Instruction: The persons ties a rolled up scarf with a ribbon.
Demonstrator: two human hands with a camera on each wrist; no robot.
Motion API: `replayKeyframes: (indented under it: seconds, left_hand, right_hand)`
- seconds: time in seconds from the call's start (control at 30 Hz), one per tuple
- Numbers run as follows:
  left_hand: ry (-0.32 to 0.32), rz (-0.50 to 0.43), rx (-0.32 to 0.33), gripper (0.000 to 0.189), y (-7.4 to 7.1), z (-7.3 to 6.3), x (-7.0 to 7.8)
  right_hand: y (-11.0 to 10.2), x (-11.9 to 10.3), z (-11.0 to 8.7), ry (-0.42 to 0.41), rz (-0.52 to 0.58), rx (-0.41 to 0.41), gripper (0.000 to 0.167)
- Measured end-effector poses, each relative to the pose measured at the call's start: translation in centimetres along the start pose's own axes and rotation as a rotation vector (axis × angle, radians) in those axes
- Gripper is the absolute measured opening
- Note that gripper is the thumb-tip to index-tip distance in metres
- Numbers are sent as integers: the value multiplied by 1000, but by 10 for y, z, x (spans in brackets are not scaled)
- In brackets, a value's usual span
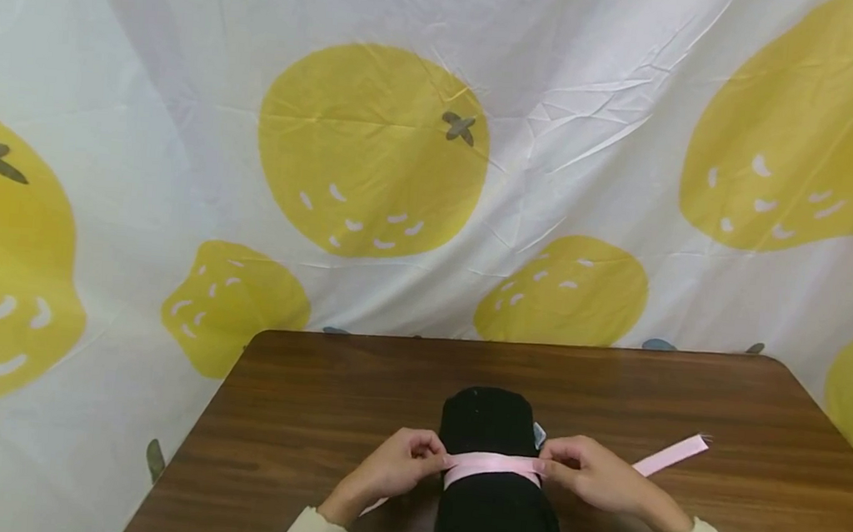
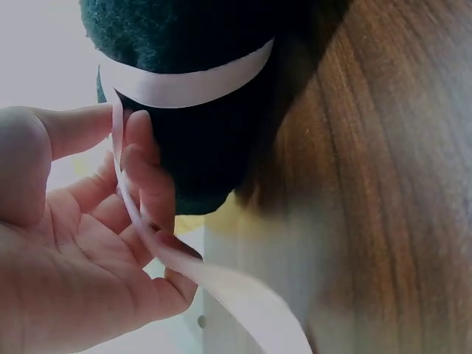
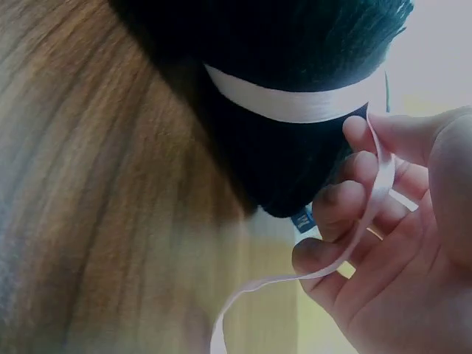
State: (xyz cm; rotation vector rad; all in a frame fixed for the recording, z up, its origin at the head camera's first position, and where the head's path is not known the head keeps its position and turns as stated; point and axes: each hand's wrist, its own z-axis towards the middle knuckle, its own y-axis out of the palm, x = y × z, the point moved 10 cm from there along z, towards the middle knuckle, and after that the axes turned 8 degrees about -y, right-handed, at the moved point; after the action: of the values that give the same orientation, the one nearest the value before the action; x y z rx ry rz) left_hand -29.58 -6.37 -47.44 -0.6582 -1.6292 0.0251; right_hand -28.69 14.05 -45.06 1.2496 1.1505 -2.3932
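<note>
A black fabric roll (image 1: 500, 522) lies lengthwise before me, with a pink ribbon (image 1: 494, 463) passing round its middle. My left hand (image 1: 403, 465) pinches the ribbon between thumb and fingertips at the roll's left side. On the opposite side my right hand (image 1: 594, 475) pinches the ribbon in the same way. In the left wrist view a loose length of ribbon (image 2: 243, 302) trails down past the left fingers. Another ribbon tail (image 3: 251, 284) crosses the right palm in the right wrist view; its frayed end shows right of that hand in the head view. The roll's underside is hidden.
The brown wood-grain table (image 1: 358, 369) carries the roll. A small blue-and-white tag (image 1: 538, 435) sticks out from the roll's right side near its far end. Behind the table hangs a white cloth (image 1: 187, 55) printed with yellow fruit.
</note>
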Motion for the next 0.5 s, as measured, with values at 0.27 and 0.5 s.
replayKeyframes:
  seconds: [0.27, 0.5]
  left_hand:
    - [67, 134, 46, 11, -8, -4, 12]
    - [72, 241, 138, 9, -14, -8, 15]
  right_hand:
    - [-4, -9, 4, 29, -84, 5, 15]
    - [-10, -22, 6, 7, -253, 60, 14]
